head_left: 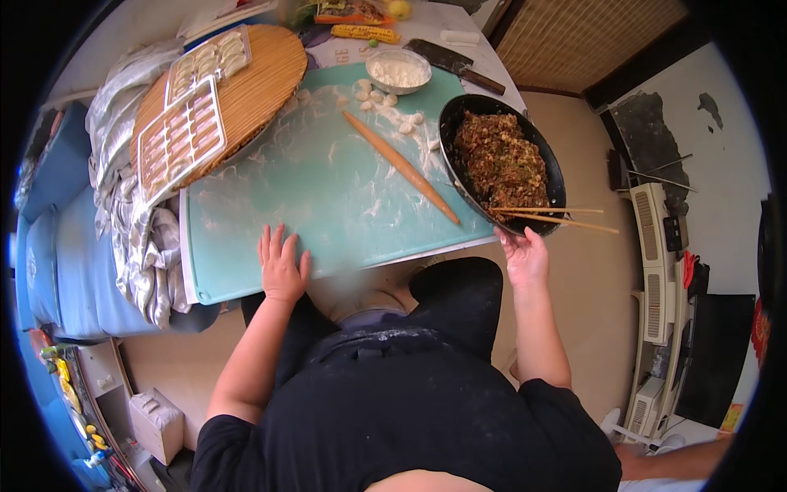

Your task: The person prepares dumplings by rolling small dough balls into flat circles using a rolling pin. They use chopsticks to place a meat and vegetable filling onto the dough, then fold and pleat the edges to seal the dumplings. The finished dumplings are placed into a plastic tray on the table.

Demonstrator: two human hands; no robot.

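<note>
My left hand lies flat near the front edge of the green mat, fingers stretched out and holding nothing. At the mat's right end, my right hand grips the near rim of a black pan, its fingers partly hidden beneath it. Brown minced filling with green bits fills the pan. A pair of chopsticks rests across the near rim, pointing right. Between my hands and the far side lies a wooden rolling pin, slanted on the floury mat. Several small dough pieces are scattered beyond it.
A bowl of flour and a cleaver stand at the back. On the left, a round woven board bears trays of dumplings. A corn cob lies behind. Another person's limb shows at lower right.
</note>
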